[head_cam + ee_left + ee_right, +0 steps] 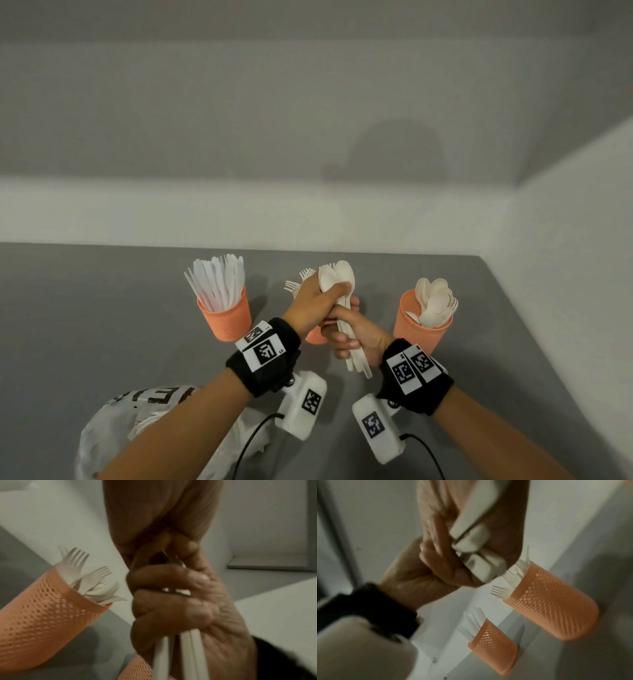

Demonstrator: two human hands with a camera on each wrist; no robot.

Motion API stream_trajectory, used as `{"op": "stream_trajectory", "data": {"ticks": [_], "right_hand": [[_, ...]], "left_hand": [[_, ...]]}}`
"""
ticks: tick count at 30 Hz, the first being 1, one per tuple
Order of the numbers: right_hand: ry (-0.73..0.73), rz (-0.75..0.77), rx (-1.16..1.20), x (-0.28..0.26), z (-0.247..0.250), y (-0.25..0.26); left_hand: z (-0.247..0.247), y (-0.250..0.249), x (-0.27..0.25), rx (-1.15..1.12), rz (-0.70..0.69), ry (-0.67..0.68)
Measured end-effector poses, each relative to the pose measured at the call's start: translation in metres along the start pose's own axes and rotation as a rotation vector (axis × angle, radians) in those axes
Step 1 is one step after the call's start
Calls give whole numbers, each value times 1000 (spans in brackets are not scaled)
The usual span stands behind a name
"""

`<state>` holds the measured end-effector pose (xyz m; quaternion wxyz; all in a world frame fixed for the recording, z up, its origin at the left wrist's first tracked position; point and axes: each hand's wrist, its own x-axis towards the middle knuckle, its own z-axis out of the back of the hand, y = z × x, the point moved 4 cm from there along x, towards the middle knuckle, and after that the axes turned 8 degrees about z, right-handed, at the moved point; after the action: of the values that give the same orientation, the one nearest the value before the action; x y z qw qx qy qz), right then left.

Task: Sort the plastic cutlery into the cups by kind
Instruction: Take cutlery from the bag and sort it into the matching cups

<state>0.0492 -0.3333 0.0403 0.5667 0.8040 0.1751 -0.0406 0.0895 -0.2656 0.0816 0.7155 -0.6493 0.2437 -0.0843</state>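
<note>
Three orange cups stand on a matte grey table (102, 325); each cup wall is a fine perforated lattice, tapering toward the base. The knife cup (226, 317) is on the left, bristling with flat white plastic knives (219, 284) fanned upright. The spoon cup (419, 329) is on the right, packed with rounded, smooth spoon bowls (435, 301). The fork cup (317, 335) is between them, mostly hidden behind the hands in the head view; the left wrist view shows forks (89, 577) in it, tines up and leaning.

Both hands meet above the fork cup, holding one bundle of white spoons (337, 279). The left hand (318, 301) has its fingers curled round the upper shafts just under the oval bowls, which stick up past the knuckles. The right hand (356, 334) is curled round the lower shafts; the flat, squared handle ends (359, 365) poke out below its palm. The hands touch each other along the bundle. The bundle is tilted slightly, bowls away from the person, clear of the table.

The spoons look matte and off-white, with thin ribbed handles.

A crumpled translucent plastic bag (113, 428) with dark lettering lies at near left under the left forearm. Black wrist straps carry white marker tags and small white boxes
</note>
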Motion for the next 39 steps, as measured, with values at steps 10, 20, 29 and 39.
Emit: {"op": "stream_trajectory", "data": {"ticks": [10, 20, 29, 39], "right_hand": [[-316, 523, -280, 5, 8, 0], [-301, 385, -192, -3, 31, 0], [-505, 409, -347, -4, 50, 1], [-835, 748, -40, -37, 109, 66]], "left_hand": [[5, -10, 8, 244, -194, -419], [7, 5, 9, 101, -133, -238], [7, -7, 9, 182, -234, -247], [54, -48, 13, 265, -549, -523]]}}
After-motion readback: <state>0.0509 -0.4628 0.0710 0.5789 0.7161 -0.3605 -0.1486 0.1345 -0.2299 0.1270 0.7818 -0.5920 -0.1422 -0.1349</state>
